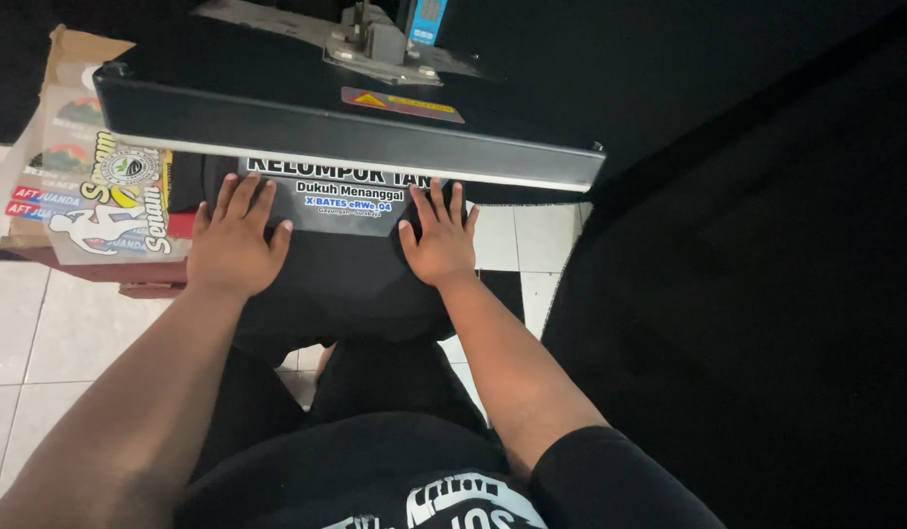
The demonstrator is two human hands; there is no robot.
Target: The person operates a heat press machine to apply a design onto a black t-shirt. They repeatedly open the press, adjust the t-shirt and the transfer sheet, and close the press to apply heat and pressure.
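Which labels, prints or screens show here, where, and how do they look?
Warning label: on the press's raised top plate, red strip with yellow triangle.
Small screen: top centre, blue, upright.
Transfer print: on black cloth between both hands, white and blue lettering.
Printed sheets: left, multicoloured designs.

The person wears a black short-sleeved shirt [375, 480], visible at the bottom centre of the frame. White block print runs across its chest area at the lower edge. One black sleeve [620, 480] shows at the lower right, ending above the elbow. Both forearms are bare, entering from the lower left and the lower centre. The left hand [236, 240] and right hand [439, 235] are bare: no gloves, rings, watch or wristbands are visible. Dark trousers [375, 382] show below the hands.
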